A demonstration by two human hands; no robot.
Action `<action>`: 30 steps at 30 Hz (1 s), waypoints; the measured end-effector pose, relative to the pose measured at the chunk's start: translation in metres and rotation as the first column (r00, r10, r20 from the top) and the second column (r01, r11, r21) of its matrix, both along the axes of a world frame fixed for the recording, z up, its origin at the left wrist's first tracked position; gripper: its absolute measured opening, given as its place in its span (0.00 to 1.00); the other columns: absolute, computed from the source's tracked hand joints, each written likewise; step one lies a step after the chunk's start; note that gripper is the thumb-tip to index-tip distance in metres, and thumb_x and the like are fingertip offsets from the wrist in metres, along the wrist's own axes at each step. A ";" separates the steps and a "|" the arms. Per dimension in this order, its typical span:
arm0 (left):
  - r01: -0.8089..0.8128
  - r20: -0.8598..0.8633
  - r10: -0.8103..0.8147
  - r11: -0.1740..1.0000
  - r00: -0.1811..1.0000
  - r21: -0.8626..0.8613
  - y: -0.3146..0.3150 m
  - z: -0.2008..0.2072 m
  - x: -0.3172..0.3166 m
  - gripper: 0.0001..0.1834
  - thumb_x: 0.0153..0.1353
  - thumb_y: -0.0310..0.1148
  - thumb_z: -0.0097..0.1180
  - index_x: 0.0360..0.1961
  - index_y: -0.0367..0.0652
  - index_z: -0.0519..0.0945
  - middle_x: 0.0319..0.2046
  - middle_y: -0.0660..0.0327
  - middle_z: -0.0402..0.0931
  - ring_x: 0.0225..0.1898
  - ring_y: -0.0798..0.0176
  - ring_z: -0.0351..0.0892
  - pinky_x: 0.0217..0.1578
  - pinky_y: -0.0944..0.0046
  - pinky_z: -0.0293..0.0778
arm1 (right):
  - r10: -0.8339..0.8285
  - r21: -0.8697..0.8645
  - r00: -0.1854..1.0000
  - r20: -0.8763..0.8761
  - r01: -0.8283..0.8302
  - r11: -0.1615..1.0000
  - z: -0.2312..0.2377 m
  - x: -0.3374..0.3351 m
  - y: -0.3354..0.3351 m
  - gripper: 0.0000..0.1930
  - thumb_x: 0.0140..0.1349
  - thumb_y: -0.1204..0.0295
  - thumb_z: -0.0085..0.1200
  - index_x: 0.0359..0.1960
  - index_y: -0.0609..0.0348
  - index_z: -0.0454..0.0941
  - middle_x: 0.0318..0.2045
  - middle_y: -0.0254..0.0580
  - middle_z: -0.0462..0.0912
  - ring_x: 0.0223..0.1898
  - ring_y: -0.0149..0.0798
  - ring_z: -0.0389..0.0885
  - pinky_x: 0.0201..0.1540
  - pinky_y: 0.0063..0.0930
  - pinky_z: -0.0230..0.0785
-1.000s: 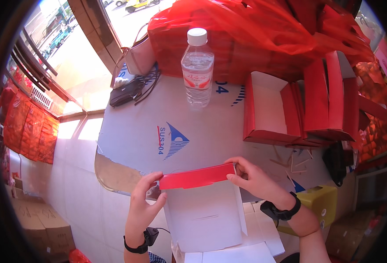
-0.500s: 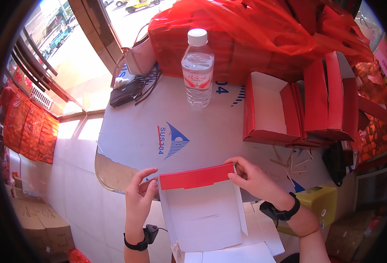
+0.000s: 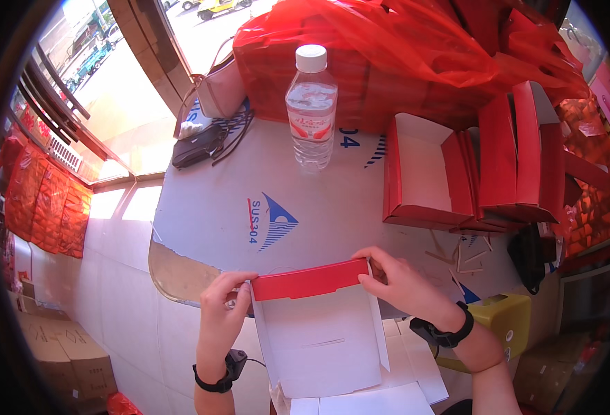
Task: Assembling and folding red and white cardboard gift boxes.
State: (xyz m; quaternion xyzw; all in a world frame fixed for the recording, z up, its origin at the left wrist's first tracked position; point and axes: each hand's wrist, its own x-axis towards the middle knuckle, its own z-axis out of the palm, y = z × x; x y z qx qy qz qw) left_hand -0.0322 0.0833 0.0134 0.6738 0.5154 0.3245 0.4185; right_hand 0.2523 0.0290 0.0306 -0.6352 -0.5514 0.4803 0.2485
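Observation:
A partly folded cardboard box [image 3: 322, 339], white inside with a red flap along its far edge, lies in front of me at the near edge of the table. My left hand [image 3: 227, 297] pinches the box's far left corner between thumb and fingers. At the far right corner, my right hand [image 3: 395, 280] grips the end of the red flap the same way. White cardboard panels [image 3: 415, 360] spread out under and to the right of the box. Each wrist wears a black strap with a small device.
A clear water bottle [image 3: 312, 111] stands on the table [image 3: 215, 207]. Folded red boxes [image 3: 429, 214] are at the right, near thin loose strips [image 3: 467, 261]. Behind lies a big red plastic bag [image 3: 388, 55]. A pink handbag [image 3: 223, 93], dark pouch [image 3: 200, 146] and yellow stool [image 3: 502, 321] are around.
My left fingers have closed in on the box's far left corner, where they were spread before. The right hand stays at its corner.

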 end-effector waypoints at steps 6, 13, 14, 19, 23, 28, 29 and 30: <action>0.140 -0.287 -0.109 0.986 0.952 0.090 0.003 0.021 0.014 0.08 0.56 0.25 0.62 0.37 0.37 0.82 0.31 0.58 0.77 0.31 0.63 0.82 0.31 0.69 0.79 | 0.045 0.054 0.978 0.205 -0.057 0.997 0.005 -0.003 0.004 0.14 0.60 0.69 0.54 0.47 0.57 0.73 0.24 0.41 0.74 0.28 0.38 0.74 0.34 0.31 0.67; 0.265 -0.520 -0.144 0.949 0.842 0.168 0.006 0.022 0.021 0.07 0.53 0.29 0.63 0.29 0.40 0.77 0.28 0.58 0.74 0.26 0.55 0.77 0.28 0.61 0.73 | 0.038 0.211 0.885 0.465 -0.152 0.966 0.000 -0.011 0.007 0.08 0.58 0.70 0.54 0.39 0.56 0.73 0.27 0.45 0.79 0.33 0.46 0.79 0.35 0.39 0.71; 0.264 -0.520 -0.142 0.950 0.842 0.167 0.006 0.021 0.022 0.07 0.53 0.29 0.63 0.29 0.40 0.77 0.28 0.58 0.74 0.26 0.55 0.77 0.28 0.61 0.73 | 0.030 0.229 0.874 0.485 -0.160 0.960 -0.002 -0.013 0.007 0.07 0.58 0.70 0.54 0.37 0.55 0.73 0.26 0.45 0.79 0.33 0.47 0.80 0.34 0.39 0.71; 0.342 -0.631 -0.106 0.902 0.768 0.264 0.006 0.018 0.028 0.07 0.53 0.27 0.60 0.30 0.41 0.73 0.26 0.58 0.70 0.28 0.52 0.75 0.27 0.57 0.71 | -0.023 0.289 0.798 0.602 -0.191 0.938 -0.011 -0.016 0.010 0.06 0.56 0.71 0.55 0.34 0.54 0.72 0.21 0.44 0.79 0.27 0.48 0.80 0.30 0.41 0.71; 0.376 -0.660 -0.112 0.886 0.742 0.272 0.007 0.022 0.031 0.08 0.52 0.26 0.59 0.30 0.41 0.71 0.26 0.58 0.70 0.28 0.53 0.75 0.27 0.58 0.71 | -0.048 0.302 0.703 0.710 -0.242 0.922 -0.016 -0.019 0.012 0.05 0.55 0.72 0.55 0.30 0.53 0.71 0.15 0.43 0.76 0.21 0.49 0.79 0.25 0.41 0.70; 0.408 -0.714 -0.086 0.864 0.694 0.293 0.007 0.023 0.034 0.08 0.52 0.27 0.59 0.28 0.42 0.70 0.25 0.59 0.70 0.28 0.55 0.76 0.27 0.59 0.71 | -0.056 0.290 0.633 0.772 -0.272 0.917 -0.013 -0.024 0.013 0.06 0.54 0.72 0.56 0.29 0.53 0.69 0.14 0.42 0.75 0.19 0.48 0.79 0.23 0.39 0.70; 0.409 -0.714 -0.087 0.864 0.695 0.293 0.007 0.022 0.034 0.08 0.52 0.27 0.59 0.28 0.42 0.70 0.25 0.59 0.70 0.28 0.55 0.76 0.27 0.59 0.71 | -0.050 0.266 0.597 0.801 -0.280 0.922 -0.013 -0.024 0.013 0.07 0.53 0.72 0.56 0.28 0.53 0.69 0.13 0.42 0.75 0.19 0.47 0.79 0.23 0.39 0.70; 0.411 -0.718 -0.079 0.860 0.692 0.301 0.007 0.022 0.034 0.08 0.52 0.27 0.59 0.28 0.42 0.71 0.25 0.59 0.70 0.27 0.56 0.76 0.26 0.59 0.71 | -0.051 0.266 0.596 0.801 -0.280 0.922 -0.013 -0.025 0.012 0.07 0.53 0.72 0.56 0.28 0.53 0.69 0.13 0.42 0.75 0.19 0.47 0.79 0.23 0.39 0.70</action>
